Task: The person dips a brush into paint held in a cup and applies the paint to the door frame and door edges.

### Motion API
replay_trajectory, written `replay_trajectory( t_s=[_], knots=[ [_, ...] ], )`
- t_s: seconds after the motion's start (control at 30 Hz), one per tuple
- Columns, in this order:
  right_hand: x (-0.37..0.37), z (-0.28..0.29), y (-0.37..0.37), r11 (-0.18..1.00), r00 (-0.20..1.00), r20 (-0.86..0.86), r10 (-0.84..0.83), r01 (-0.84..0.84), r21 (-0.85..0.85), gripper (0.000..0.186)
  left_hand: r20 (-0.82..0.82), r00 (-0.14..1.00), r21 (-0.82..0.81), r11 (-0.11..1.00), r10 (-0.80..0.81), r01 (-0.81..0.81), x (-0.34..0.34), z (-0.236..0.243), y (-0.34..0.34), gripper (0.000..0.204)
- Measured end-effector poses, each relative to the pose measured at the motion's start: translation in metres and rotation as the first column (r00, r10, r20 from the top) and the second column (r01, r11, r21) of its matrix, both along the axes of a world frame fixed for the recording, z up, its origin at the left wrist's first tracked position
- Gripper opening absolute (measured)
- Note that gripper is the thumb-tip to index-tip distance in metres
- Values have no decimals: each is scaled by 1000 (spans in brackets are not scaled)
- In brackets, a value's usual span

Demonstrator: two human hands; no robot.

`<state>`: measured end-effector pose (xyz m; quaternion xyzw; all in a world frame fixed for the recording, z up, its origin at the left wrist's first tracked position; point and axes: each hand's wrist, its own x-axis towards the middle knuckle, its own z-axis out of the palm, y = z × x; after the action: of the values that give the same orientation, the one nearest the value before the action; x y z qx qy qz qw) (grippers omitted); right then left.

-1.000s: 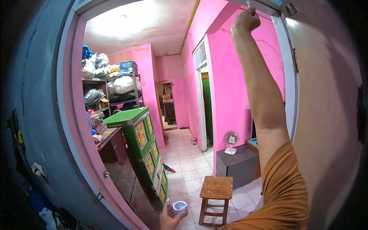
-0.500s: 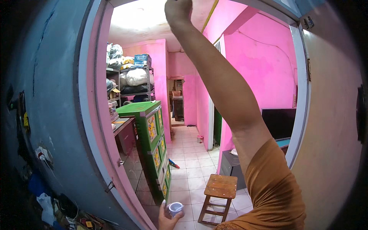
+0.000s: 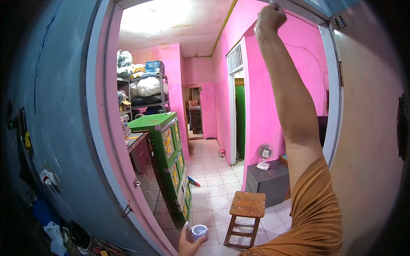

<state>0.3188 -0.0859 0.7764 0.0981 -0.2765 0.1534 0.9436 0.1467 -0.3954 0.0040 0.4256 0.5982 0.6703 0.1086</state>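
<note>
Low in the view, my left hand (image 3: 189, 242) is closed round a small clear plastic cup (image 3: 199, 233), its pale rim facing up. My right arm, in a brown sleeve, reaches high. At the top edge, my right hand (image 3: 272, 18) is a closed fist close to the upper beam of the door frame (image 3: 301, 12). A bit of something pale pokes out above its fingers, cut off by the picture's edge, too little to name. I cannot tell whether the hand touches the frame.
Beyond the doorway stands a wooden stool (image 3: 247, 205) on the white tiled floor (image 3: 209, 181). A green drawer cabinet (image 3: 156, 121) and a loaded metal shelf (image 3: 147, 104) line the left. A small fan (image 3: 264, 155) sits on a grey cabinet (image 3: 267, 181) at the right.
My right fist has moved to the right along the top of the doorway, uncovering the fan and the green door. My left hand still holds the cup, slightly further right.
</note>
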Motion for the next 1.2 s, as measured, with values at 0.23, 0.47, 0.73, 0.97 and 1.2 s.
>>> replay_trajectory(
  t_s=[0.23, 0.47, 0.73, 0.97, 1.2],
  knots=[
    [-59, -2, -47, 980, 988, 27, -150, 152, -128, 35, -20, 999, 60, 998, -32, 33, 3, 9, -12, 86],
    [-146, -38, -173, 989, 930, 368, -24, -31, 143, 32, 224, 973, 153, 988, -64, 30, 22, 45, -41, 84],
    [-99, -22, -122, 977, 907, 384, -170, 105, 184, 33, 256, 957, 210, 974, -136, 82, 30, 55, -30, 82],
    [50, -10, 12, 961, 912, 303, -276, 271, 58, 38, 175, 965, 162, 972, -197, 169, 38, 43, 18, 81],
    [155, -27, 82, 997, 966, 249, 71, -72, -7, 33, 53, 993, -58, 992, -108, 111, 49, 19, 67, 81]
  ],
)
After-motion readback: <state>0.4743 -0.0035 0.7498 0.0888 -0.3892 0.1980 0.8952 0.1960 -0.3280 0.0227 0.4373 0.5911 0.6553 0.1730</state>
